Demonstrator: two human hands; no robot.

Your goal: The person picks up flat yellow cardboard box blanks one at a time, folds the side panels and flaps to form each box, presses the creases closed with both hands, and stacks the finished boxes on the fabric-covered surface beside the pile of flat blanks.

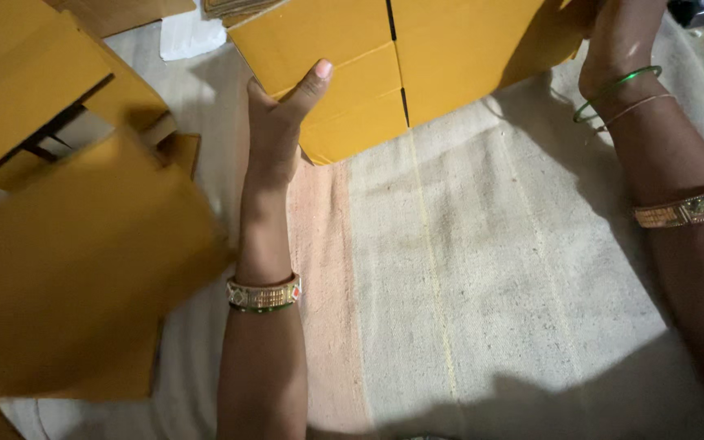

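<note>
The woven floor mat [482, 269], pale with faint stripes, extends beneath both forearms and beyond the hands. A stack of flat yellow cardboard sheets [67, 269] lies just outside the left forearm, blurred at its near edge. The yellow cardboard box [401, 65] sits ahead of both hands, between them, its closed flaps meeting at a dark centre seam; the box is tilted, one corner pointing toward the left wrist. The left hand [279, 122] presses against the box's near-left face, thumb laid up along the cardboard, remaining fingers hidden behind the box. The right hand [621, 41] grips the box's right side; its fingers are in shadow, so their spread cannot be determined. A white sheet [189, 37] lies beyond the left hand, near the box's left corner
</note>
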